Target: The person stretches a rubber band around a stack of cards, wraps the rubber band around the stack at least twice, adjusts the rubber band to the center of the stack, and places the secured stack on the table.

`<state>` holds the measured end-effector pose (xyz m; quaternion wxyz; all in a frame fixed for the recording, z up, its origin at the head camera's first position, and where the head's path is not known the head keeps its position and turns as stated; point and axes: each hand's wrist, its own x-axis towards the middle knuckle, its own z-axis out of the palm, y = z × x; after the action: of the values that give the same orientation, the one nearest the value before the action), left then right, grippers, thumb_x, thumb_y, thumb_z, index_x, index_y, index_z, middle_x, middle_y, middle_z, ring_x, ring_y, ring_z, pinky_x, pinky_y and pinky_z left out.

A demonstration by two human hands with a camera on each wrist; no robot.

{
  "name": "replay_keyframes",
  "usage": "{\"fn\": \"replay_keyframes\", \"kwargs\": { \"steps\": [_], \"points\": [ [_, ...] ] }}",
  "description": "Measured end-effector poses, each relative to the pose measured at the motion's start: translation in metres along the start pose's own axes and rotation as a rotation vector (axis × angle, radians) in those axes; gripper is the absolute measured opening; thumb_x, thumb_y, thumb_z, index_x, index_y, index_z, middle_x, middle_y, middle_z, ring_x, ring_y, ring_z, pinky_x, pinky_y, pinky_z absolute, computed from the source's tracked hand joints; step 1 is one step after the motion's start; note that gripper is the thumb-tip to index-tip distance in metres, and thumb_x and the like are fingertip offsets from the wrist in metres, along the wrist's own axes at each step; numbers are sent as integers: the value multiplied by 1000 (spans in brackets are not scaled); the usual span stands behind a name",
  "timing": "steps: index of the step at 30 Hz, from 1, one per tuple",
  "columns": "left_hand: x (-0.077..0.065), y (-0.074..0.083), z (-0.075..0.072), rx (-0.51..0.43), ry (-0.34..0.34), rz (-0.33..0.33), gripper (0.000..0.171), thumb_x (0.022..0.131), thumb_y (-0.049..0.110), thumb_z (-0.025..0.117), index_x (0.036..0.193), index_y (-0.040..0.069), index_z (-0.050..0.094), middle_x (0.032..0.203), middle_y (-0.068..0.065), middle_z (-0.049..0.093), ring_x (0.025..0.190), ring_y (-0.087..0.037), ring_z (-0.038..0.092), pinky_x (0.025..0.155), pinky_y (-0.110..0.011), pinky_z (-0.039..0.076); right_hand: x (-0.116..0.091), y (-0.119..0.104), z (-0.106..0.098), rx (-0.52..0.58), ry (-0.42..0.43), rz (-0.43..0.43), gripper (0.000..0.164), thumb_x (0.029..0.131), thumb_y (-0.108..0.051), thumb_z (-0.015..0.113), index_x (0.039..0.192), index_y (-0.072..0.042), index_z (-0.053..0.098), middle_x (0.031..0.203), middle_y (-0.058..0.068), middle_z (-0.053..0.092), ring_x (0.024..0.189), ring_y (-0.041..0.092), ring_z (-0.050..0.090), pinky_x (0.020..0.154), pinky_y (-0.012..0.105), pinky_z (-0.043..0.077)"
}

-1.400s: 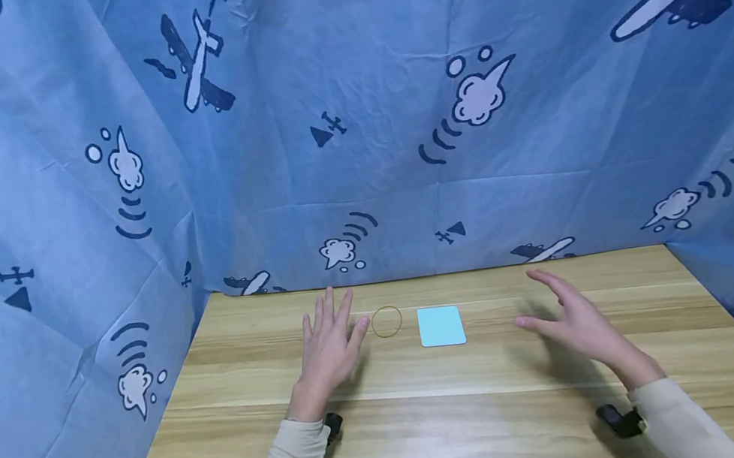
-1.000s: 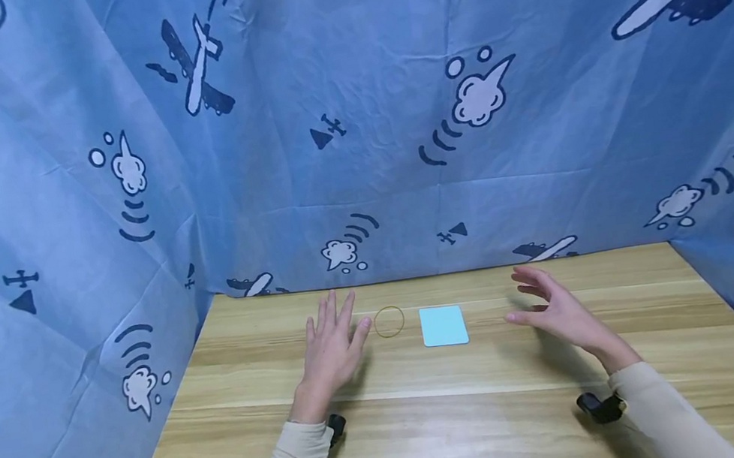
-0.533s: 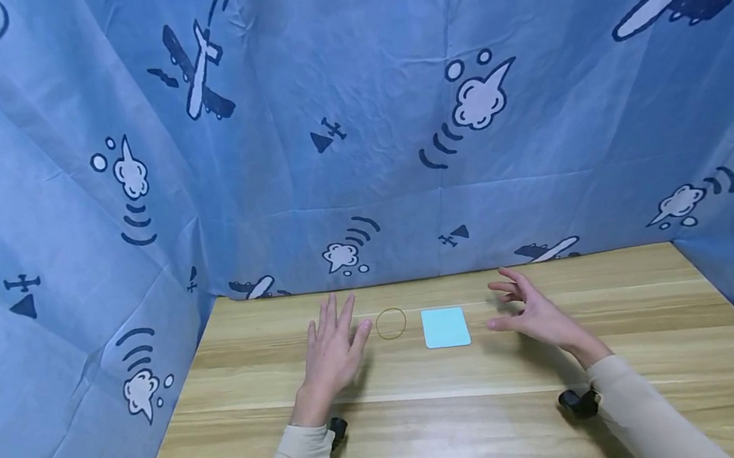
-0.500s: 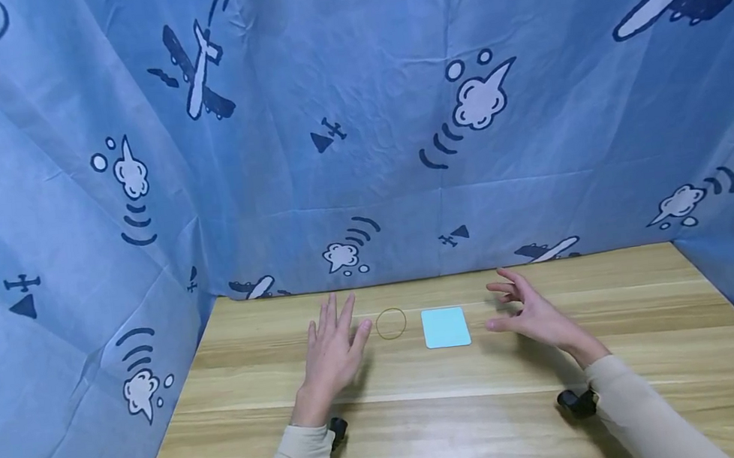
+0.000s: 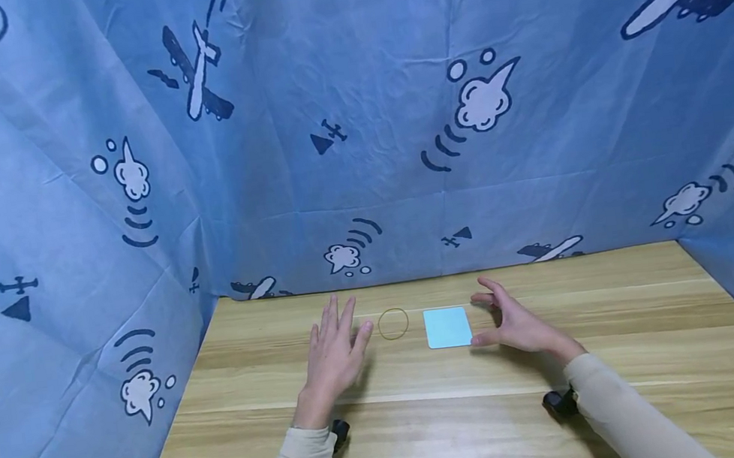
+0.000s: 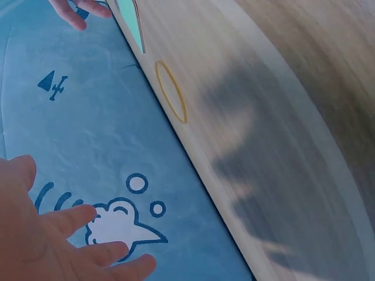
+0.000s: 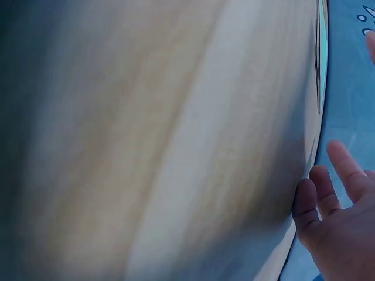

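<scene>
While left hand (image 5: 332, 355) is spread | right hand (image 5: 521, 325) spread near blue square (image 5: 448, 327) | yellow band (image 6: 177, 89): head, left-wrist only

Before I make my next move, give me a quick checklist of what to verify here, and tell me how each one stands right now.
1. Light blue square lying flat on the table: ok.
2. Yellowish loop apart from the square: ok, bare wood shows between them.
3. Left hand free: ok, it is spread beside the loop and holds nothing.
4. Right hand lined up with the square: ok, it is at the square's right side.
5. Right thumb touching the square: cannot tell, it appears right at the near corner.
6. Square gripped: not ok, neither hand holds it.
</scene>
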<state>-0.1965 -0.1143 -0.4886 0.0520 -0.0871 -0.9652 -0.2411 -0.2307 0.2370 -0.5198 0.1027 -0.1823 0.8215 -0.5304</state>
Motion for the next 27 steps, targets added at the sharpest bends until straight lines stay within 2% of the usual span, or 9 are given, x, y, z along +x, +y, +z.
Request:
{"fn": "replay_keyframes", "kwargs": {
  "steps": [9,14,22,27],
  "points": [
    [3,-1,3,-3,-4,-8,65,106,55,31,160,18,28,166,-14,9,151,-35,14,119,-59,12,12,4,1,-128,-22,2,116,75,-15,90,156,3,10,149,33,39,139,51,31,111,68,23],
    [3,0,4,-4,-13,-13,67,106,57,29,160,17,29,166,-14,9,151,-35,15,118,-59,15,17,2,5,-160,-48,24,115,72,-13,91,155,5,13,150,34,37,140,51,30,113,65,23],
    [2,-1,3,-14,-13,-17,67,106,57,30,160,18,28,166,-13,9,150,-35,16,118,-59,16,23,-4,11,-172,-84,56,110,72,-4,88,155,4,18,155,32,27,145,50,20,114,64,21],
    [1,-2,4,-14,-13,-11,67,106,57,30,159,17,29,166,-14,11,150,-36,18,117,-60,19,26,-4,13,-184,-90,44,108,73,0,87,156,2,18,153,33,28,140,50,27,109,63,32]
  ]
}}
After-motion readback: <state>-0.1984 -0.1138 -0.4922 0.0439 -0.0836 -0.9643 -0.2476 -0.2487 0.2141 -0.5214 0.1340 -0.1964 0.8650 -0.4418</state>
